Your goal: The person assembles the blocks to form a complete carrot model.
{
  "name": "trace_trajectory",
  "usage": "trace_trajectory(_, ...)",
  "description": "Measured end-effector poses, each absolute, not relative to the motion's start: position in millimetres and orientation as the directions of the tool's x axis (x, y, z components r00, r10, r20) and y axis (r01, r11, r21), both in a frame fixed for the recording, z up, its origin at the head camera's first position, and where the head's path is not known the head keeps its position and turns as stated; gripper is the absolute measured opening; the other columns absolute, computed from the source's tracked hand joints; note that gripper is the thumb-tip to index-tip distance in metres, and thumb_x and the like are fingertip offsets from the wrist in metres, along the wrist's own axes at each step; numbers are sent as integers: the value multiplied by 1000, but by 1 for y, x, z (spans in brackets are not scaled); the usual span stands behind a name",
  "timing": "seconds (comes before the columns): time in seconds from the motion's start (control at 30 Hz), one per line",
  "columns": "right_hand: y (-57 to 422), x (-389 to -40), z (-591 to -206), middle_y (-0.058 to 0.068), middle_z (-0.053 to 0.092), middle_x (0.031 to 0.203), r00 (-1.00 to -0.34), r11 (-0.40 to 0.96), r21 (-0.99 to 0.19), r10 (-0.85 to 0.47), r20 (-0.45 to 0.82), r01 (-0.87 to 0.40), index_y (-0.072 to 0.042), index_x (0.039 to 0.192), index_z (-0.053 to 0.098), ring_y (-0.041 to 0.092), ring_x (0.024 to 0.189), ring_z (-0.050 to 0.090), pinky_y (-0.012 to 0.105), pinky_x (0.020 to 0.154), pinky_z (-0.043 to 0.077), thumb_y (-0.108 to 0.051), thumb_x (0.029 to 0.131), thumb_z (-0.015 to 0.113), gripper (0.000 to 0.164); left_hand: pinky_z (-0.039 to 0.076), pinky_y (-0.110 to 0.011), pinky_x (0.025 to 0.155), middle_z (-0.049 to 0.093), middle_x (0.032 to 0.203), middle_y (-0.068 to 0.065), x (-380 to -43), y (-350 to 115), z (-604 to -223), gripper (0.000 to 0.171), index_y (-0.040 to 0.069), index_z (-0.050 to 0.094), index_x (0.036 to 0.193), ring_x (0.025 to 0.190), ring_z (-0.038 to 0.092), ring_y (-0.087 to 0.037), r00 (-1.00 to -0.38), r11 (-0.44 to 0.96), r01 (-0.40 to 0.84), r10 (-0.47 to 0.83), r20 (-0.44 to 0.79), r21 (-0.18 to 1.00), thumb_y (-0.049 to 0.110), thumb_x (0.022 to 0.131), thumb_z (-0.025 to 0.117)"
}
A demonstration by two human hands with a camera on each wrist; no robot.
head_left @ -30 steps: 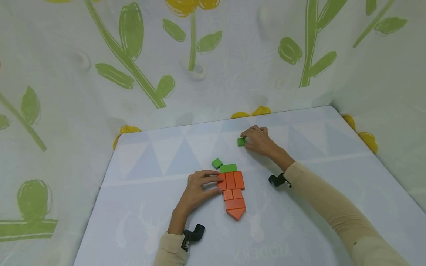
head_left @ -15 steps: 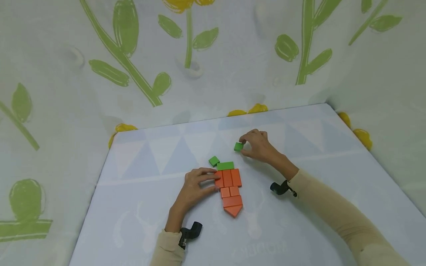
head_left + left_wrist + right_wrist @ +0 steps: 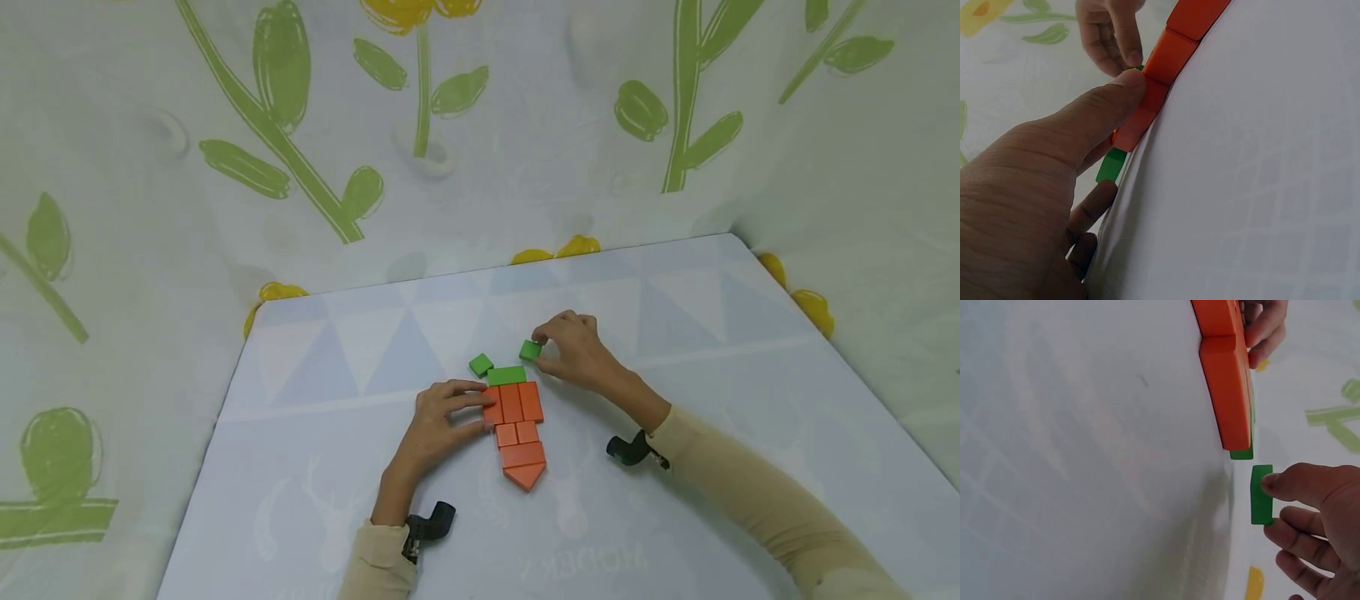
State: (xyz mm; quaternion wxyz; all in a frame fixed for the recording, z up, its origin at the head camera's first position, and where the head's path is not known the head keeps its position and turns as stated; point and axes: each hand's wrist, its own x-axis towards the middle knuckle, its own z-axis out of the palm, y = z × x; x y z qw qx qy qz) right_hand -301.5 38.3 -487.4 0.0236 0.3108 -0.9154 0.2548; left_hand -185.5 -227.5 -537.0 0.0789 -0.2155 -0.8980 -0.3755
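Note:
Flat orange blocks [image 3: 512, 403] lie joined in a column on the table, ending in a triangular block [image 3: 525, 477] at the near end. Across their far end lies a green rectangular block [image 3: 507, 376]. My left hand [image 3: 435, 427] rests at the column's left side, thumb and fingers spread and touching the leftmost orange block. My right hand [image 3: 577, 350] pinches a small green square block [image 3: 1261, 497] between thumb and fingers, just beyond and right of the green rectangle, with a gap between. A second small green block [image 3: 481, 364] sits turned askew at the rectangle's left corner.
The pale table [image 3: 300, 467] has a faint triangle pattern along its far side. Behind it hangs a white sheet [image 3: 525, 192] printed with green stems and yellow flowers. Black wrist cameras [image 3: 433, 522] sit at both cuffs, close above the table.
My right hand has drawn the small green block from the far side toward me and slightly left, nearer the green rectangle. The left hand stays in place against the orange blocks.

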Motion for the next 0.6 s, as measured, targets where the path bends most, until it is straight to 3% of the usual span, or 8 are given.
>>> trace_trajectory(0.6, 35, -294, -500, 0, 68, 101, -792, 694, -390, -573, 210, -605, -11, 107, 73, 24, 109, 53, 55, 97, 30, -24, 85, 80, 27, 28, -50, 102, 56, 137, 7, -186, -226, -535, 42, 26, 73, 123, 120, 50, -18, -901, 643, 433, 318, 295, 631, 39, 83, 82)
